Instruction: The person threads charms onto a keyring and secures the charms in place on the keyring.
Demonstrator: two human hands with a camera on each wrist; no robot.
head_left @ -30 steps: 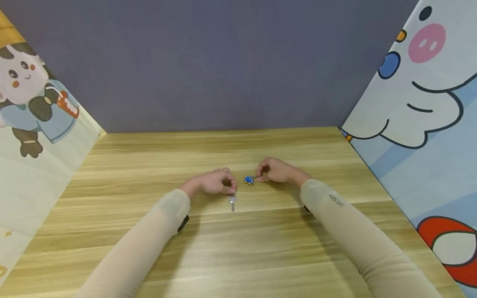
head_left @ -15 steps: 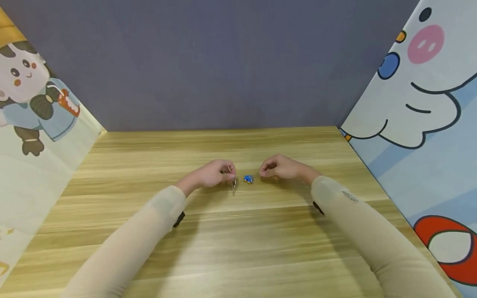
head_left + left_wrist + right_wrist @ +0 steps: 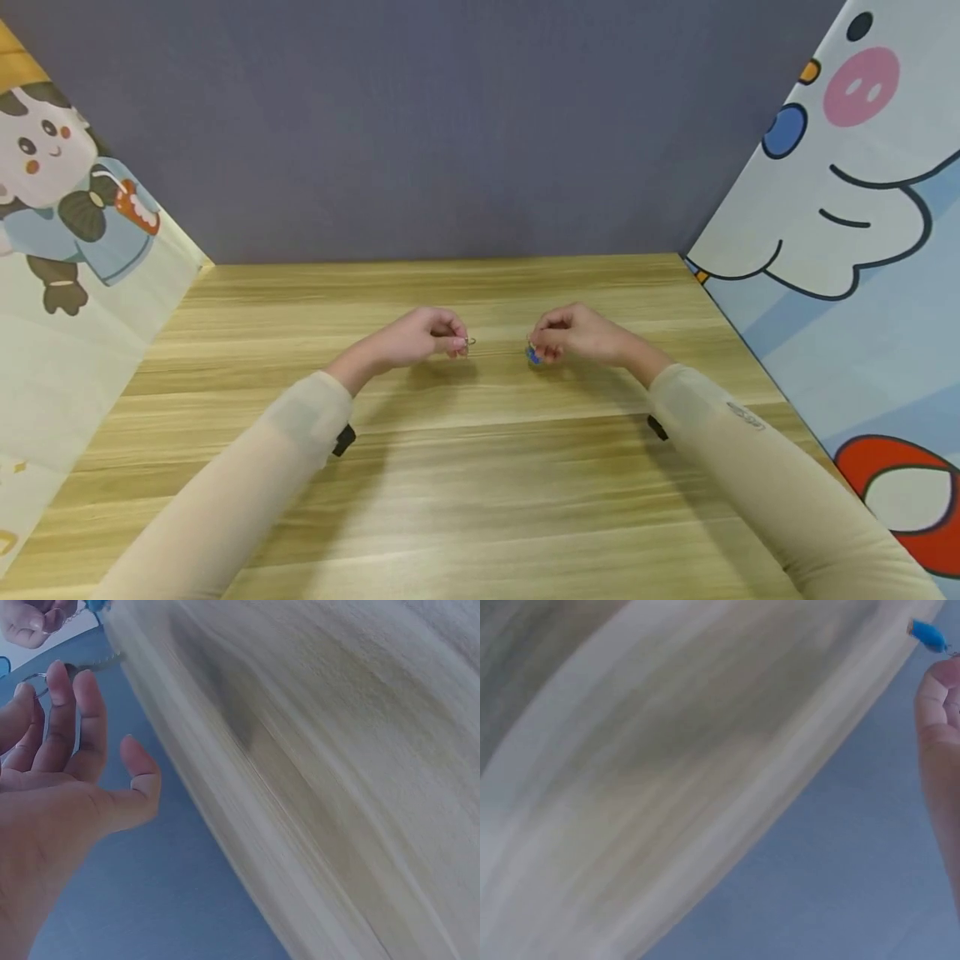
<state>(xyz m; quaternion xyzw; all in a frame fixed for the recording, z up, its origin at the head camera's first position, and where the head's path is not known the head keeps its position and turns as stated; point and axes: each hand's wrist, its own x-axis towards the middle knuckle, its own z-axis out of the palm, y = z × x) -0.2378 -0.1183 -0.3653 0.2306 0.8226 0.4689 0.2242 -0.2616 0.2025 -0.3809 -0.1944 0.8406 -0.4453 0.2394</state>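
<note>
My left hand (image 3: 423, 340) pinches a metal key ring (image 3: 470, 341) between thumb and fingertips, above the wooden table. From that ring (image 3: 36, 684) a key (image 3: 94, 664) sticks out in the left wrist view, partly behind the fingers. Across a small gap, my right hand (image 3: 581, 335) holds a small blue keychain charm (image 3: 532, 356) by its thin chain. The charm (image 3: 928, 635) dangles just past the fingertips in the right wrist view, where most of the right hand (image 3: 939, 750) is cut off by the frame edge.
The wood-grain table (image 3: 480, 500) reaches back to a grey panel (image 3: 450, 133). Cartoon-printed panels stand along the left side (image 3: 90, 333) and the right side (image 3: 840, 350). Both forearms wear light sleeves (image 3: 247, 475), with dark wrist straps.
Both hands have risen and drawn apart. The key ring went left with my left hand; the blue charm left the table and moved right with my right hand.
</note>
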